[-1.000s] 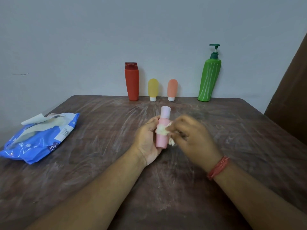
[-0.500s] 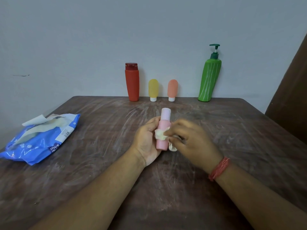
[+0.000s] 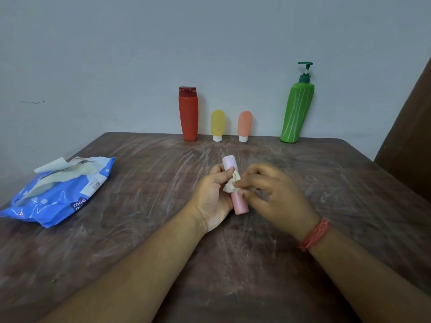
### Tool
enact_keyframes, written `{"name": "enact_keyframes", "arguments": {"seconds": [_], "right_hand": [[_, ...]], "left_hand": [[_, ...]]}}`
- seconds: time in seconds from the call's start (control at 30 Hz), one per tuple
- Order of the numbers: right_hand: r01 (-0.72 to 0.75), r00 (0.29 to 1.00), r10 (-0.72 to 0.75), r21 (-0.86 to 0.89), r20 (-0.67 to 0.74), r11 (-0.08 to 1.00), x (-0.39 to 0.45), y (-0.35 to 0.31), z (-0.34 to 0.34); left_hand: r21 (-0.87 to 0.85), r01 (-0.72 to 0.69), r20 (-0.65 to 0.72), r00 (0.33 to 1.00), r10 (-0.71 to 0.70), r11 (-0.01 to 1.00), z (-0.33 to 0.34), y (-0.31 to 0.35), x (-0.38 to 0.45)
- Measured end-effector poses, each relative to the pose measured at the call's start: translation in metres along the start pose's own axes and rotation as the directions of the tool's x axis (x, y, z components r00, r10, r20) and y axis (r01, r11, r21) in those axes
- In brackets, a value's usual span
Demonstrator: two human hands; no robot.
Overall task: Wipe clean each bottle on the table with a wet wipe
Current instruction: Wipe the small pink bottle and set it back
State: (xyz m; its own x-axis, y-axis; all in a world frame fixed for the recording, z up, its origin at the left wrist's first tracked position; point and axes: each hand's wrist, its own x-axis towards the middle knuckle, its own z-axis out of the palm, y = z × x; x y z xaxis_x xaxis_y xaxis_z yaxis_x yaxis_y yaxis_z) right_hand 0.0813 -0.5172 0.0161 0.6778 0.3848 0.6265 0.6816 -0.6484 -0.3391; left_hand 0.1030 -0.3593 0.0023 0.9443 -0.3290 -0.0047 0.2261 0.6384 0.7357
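My left hand (image 3: 213, 197) grips a small pink bottle (image 3: 239, 205) at mid-table, tilted with its pale cap (image 3: 228, 161) pointing away and slightly left. My right hand (image 3: 272, 194) pinches a crumpled off-white wet wipe (image 3: 232, 185) against the bottle's upper body. Against the wall at the table's far edge stand a red bottle (image 3: 188, 114), a yellow tube (image 3: 217, 125), an orange tube (image 3: 245, 125) and a green pump bottle (image 3: 296, 109).
A blue wet-wipe pack (image 3: 58, 195) lies at the left of the table with its flap open and a wipe sticking out. The brown table top (image 3: 144, 229) is streaked with white smears. A dark brown surface (image 3: 412, 127) stands at the right.
The pink bottle has tilted from nearly upright, its cap now leaning left. The wipe has shifted up the bottle's body with my right hand's fingers.
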Motion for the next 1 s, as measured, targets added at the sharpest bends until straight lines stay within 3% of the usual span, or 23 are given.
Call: {"name": "enact_keyframes", "arguments": {"seconds": [0.2,0.43,0.57,0.63,0.83,1.0], "right_hand": [[-0.034,0.990,0.024,-0.074,-0.136,0.997,0.004,-0.006,0.004],[0.006,0.979,0.016,-0.107,0.203,0.994,-0.002,0.000,0.006],[-0.055,0.997,0.050,-0.094,-0.059,0.994,0.003,-0.006,0.007],[-0.050,0.992,0.038,-0.097,-0.117,0.994,0.005,-0.008,0.007],[-0.049,0.983,0.072,-0.136,0.171,0.989,-0.003,0.004,0.009],[-0.070,0.984,0.063,-0.034,-0.167,0.997,0.004,-0.006,0.007]], "left_hand": [[0.051,-0.010,-0.029,1.000,0.011,0.999,0.004,-0.002,0.001],[0.087,-0.129,-0.212,0.966,0.145,0.988,-0.001,0.006,0.005],[0.156,-0.110,-0.119,0.984,0.129,0.982,0.008,-0.002,0.002],[0.165,-0.110,-0.106,0.986,0.129,0.980,0.011,-0.005,0.001],[0.148,-0.175,-0.229,0.951,0.206,0.973,0.002,0.004,0.003],[0.175,-0.126,-0.095,0.985,0.144,0.976,0.014,-0.005,-0.001]]}}
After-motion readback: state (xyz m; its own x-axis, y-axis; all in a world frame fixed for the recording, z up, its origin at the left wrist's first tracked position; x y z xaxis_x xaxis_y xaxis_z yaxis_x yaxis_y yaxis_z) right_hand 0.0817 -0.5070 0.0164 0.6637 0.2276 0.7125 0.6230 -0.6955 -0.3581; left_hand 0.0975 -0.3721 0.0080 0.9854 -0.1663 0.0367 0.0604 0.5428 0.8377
